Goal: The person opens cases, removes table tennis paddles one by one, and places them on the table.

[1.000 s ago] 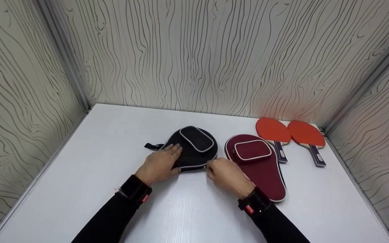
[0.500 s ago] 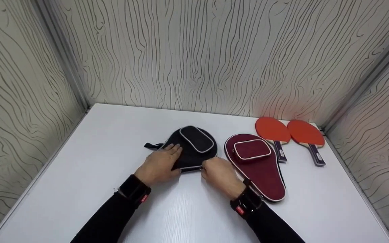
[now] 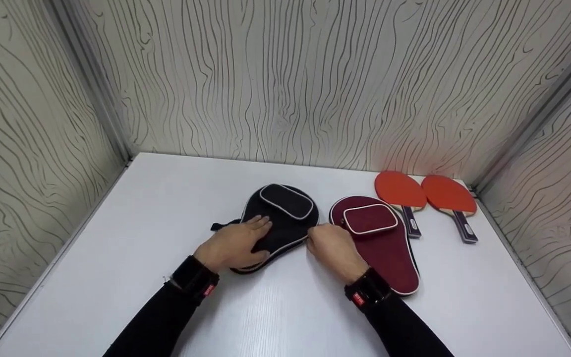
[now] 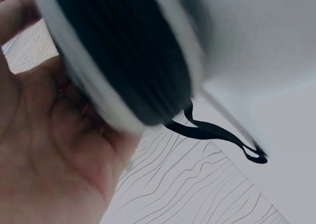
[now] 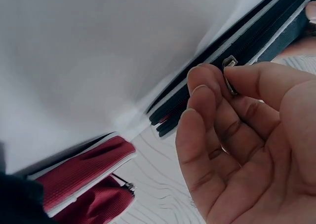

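Observation:
A black table tennis bat case (image 3: 285, 230) with white piping and a raised pocket lies on the white table. My left hand (image 3: 233, 245) rests on its narrower part with the fingers spread. In the left wrist view the side of the case (image 4: 123, 46) shows close to the palm, with a black strap loop (image 4: 212, 132) beyond. At the case's right edge, my right hand (image 3: 335, 248) pinches a metal zipper pull (image 5: 230, 78) between thumb and fingers. Beyond those fingers the zipper stands parted, with a bit of red inside.
To the right lies a dark red bat case (image 3: 384, 258) with a pocket, close to my right wrist. Two table tennis bats with orange-red faces, a left one (image 3: 399, 191) and a right one (image 3: 449, 193), lie at the back right. A patterned wall (image 3: 265, 84) rises behind the table.
The black case has turned, and its narrow end now shows nearer to me, below my left hand. My right hand first went left along the edge, then back right and slightly away.

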The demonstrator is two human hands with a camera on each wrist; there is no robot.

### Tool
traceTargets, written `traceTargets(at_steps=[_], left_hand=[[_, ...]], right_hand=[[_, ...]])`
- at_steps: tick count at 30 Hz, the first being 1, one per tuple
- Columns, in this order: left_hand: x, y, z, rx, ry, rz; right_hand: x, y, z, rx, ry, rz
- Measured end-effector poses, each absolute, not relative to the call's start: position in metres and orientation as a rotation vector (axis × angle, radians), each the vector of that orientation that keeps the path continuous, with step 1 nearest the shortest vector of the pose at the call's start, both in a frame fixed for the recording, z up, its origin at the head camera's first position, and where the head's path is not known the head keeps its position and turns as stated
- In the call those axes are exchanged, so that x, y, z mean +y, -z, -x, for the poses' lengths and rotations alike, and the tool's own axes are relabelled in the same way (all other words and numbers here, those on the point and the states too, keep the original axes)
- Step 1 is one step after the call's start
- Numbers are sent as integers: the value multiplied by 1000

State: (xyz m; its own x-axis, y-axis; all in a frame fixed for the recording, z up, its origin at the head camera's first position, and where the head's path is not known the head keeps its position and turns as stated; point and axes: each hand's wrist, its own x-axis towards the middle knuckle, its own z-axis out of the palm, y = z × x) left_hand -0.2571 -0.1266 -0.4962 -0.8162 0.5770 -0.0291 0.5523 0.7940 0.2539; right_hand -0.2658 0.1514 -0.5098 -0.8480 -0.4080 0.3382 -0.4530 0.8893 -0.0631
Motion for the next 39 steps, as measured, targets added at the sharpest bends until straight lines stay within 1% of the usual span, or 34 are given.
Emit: traceTargets(at_steps=[5, 8, 12, 13, 19, 20, 25, 29, 31, 36, 39], left_hand=[[-128, 494, 256, 2812, -418, -922], [-127, 494, 255, 2792, -431, -923], [-126, 492, 253, 2784, -427, -927], [-126, 492, 253, 2782, -426, -935], [-125, 490, 251, 2752, -437, -995], [-125, 490, 251, 2744, -440, -1001], [-121, 491, 248, 2711, -448, -1036], [-114, 493, 244, 2688, -436, -1118], [-109, 494, 242, 2681, -418, -1163], [-100, 495, 237, 2697, -344, -1211], [-99, 494, 237, 2707, -308, -1206]], right_hand=[[159, 525, 283, -2672, -199, -626], [169, 555, 309, -2660, -161, -619], [180, 584, 337, -2694, -117, -601], [179, 575, 332, -2709, -118, -596], [172, 551, 330, -2812, -193, -565], [173, 557, 337, -2834, -212, -556], [174, 560, 346, -2866, -190, -537], [174, 564, 352, -2840, -191, -532], [172, 555, 346, -2823, -168, -545], [170, 551, 346, -2840, -171, -563], [174, 560, 355, -2863, -184, -564]])
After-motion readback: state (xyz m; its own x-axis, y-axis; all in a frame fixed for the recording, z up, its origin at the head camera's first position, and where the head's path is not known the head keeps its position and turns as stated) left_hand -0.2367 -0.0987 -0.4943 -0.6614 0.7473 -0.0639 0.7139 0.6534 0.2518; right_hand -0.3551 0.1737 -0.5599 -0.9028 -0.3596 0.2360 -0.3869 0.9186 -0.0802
